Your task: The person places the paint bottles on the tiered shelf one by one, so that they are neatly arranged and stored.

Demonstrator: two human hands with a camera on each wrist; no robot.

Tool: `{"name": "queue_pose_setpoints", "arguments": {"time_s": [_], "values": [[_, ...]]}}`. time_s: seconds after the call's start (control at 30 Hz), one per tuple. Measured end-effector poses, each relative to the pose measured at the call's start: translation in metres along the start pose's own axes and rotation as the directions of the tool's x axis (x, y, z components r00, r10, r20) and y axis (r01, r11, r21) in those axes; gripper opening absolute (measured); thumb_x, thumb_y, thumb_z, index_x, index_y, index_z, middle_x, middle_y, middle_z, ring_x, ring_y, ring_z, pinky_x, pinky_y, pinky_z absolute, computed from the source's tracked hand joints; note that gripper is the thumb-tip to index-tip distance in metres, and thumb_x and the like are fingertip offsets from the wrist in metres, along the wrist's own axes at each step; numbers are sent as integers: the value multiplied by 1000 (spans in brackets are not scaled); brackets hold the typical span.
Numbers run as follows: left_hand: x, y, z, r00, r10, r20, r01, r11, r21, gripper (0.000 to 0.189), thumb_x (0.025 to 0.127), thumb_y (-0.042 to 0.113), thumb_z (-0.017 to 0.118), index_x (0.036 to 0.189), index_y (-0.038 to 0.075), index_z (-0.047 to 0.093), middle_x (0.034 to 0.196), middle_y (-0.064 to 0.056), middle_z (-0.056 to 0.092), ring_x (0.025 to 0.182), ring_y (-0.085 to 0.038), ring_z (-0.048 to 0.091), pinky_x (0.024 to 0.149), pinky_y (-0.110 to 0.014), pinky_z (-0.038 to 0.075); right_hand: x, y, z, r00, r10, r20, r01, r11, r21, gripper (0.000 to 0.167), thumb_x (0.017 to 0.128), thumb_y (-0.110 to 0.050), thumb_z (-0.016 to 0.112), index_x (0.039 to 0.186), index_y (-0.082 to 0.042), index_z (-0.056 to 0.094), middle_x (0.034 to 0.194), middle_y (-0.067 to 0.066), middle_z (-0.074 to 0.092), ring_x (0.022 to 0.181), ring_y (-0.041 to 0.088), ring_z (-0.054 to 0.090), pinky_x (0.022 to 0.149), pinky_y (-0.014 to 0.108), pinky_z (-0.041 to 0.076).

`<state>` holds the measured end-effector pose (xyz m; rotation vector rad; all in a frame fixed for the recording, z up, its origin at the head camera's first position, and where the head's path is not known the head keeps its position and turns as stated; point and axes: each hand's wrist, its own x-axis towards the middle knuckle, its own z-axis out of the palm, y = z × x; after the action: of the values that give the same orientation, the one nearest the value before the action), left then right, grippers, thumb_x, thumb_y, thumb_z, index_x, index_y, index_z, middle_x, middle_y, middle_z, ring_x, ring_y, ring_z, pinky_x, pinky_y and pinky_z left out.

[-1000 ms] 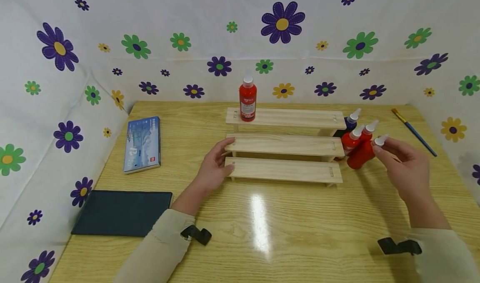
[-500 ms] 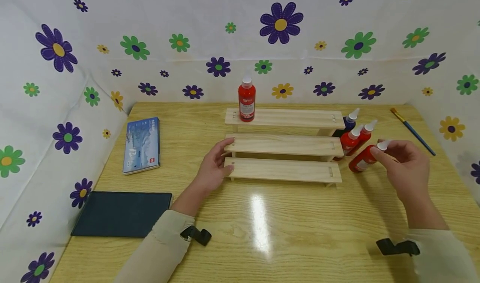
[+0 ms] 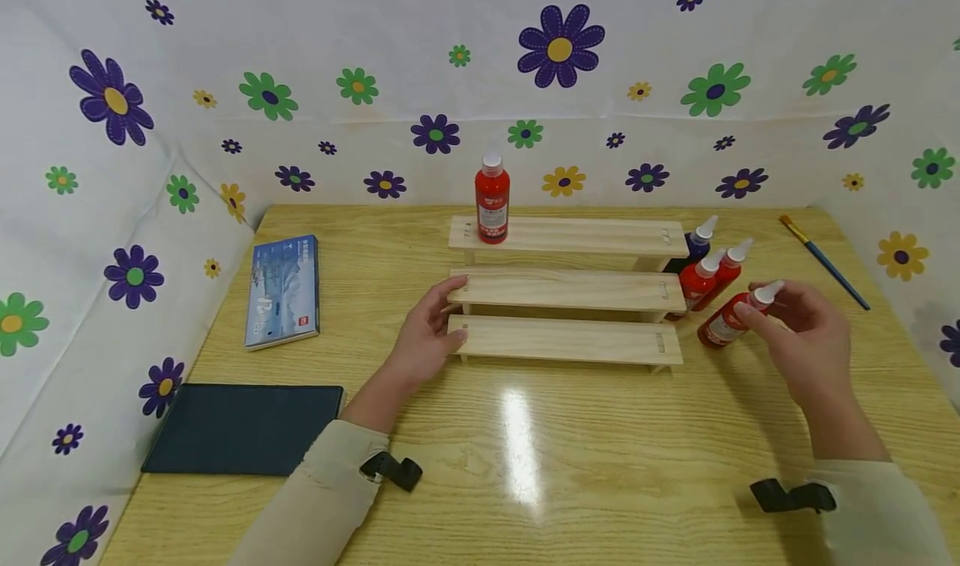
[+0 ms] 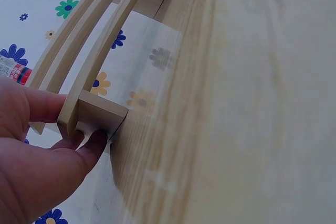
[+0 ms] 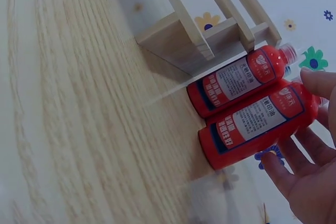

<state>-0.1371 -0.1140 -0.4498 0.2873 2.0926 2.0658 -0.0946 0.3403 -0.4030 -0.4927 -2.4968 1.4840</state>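
A three-step wooden shelf [image 3: 566,289] stands on the table, and my left hand [image 3: 426,337] grips its left end. In the left wrist view, thumb and fingers wrap the end of the lowest step [image 4: 102,56]. My right hand [image 3: 812,341] pinches a red bottle [image 3: 725,324] near its white nozzle cap. That bottle leans, its cap toward the hand and its base low by the table; its label [image 5: 257,119] shows in the right wrist view. Two more red bottles [image 3: 696,285] and a dark blue bottle [image 3: 699,245] stand by the shelf's right end, partly hidden.
One red bottle [image 3: 492,203] stands on the top step, at the left. A paintbrush [image 3: 825,262] lies at the far right. On the left are a blue box [image 3: 283,291] and a dark flat pad [image 3: 243,428]. Flowered cloth [image 3: 330,49] walls the table.
The red bottle in my right hand has tilted further and turned, bringing its label into sight, and its cap has swung right. My left hand stays on the shelf.
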Motion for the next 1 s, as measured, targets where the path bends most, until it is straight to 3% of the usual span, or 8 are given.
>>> {"name": "queue_pose_setpoints", "arguments": {"time_s": [0.2,0.5,0.67,1.0], "values": [[0,-1,0,1000,-2,1,2,1000,-1,74,88,-23,58,148,19,48,145,-10,47,129,-28,49,106,-43,39,-3,6,0,999,-35,23,32,991,129,42,93,-23,73,133,-11,63,118,-9,61,106,7,53,79,8,45],[0,0,0,1000,6,5,-6,1000,-3,74,88,-23,58,149,19,48,147,-8,45,129,-29,48,108,-43,36,-2,12,8,996,-33,-84,55,960,273,34,89,-9,77,122,-8,71,110,-6,65,100,7,59,76,10,48],[0,0,-1,1000,6,10,-6,1000,-10,74,88,-22,58,149,19,48,146,-9,46,128,-28,48,107,-43,37,-3,13,10,995,-21,-101,57,929,366,33,87,-4,77,120,-5,72,109,-3,66,99,9,60,75,11,49],[0,0,-1,1000,7,14,-7,1000,-19,73,89,-22,57,149,19,47,147,-9,45,129,-29,48,108,-44,36,-8,9,6,997,-36,-63,60,905,422,30,88,-2,76,118,-6,73,108,-3,66,97,8,61,72,13,51]]}}
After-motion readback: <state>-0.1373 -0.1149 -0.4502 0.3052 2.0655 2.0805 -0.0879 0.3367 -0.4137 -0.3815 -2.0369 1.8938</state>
